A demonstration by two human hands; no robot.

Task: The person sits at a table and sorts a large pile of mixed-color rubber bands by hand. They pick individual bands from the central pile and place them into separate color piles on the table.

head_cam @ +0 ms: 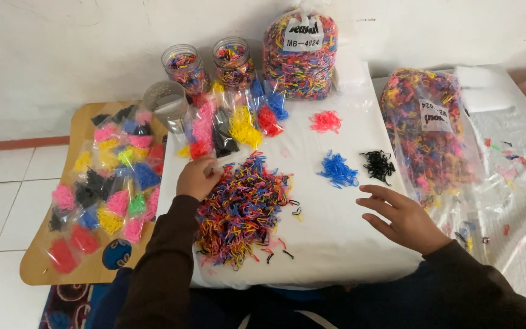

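On the far left a wooden tray (31,268) carries small packets (108,183) of single-colour bands: pink, yellow, black, blue, red. Behind it an empty jar (165,102) lies tilted, with two filled jars (209,66) against the wall.

The left hand (196,178) rests on the upper left edge of the mixed pile (241,207), which lies on the white bench (336,244) just in front of the person. Its fingers are curled in, pinching at bands on the pile's edge; whether any band is actually held I cannot tell. Working from the edge looks the sound way: picking one colour at a time there should keep the heap from spreading and tangling.

Right of the pile sit three sorted heaps, well apart: pink (326,120) at the back, blue (338,169) nearer, black (377,164) beside it. The right hand (406,219) hovers low over bare cloth near the blue and black heaps, fingers spread and loose, holding nothing.

A full bag (300,52) stands at the back; another bag (430,131) lies to the right, with stray bands scattered beyond it.
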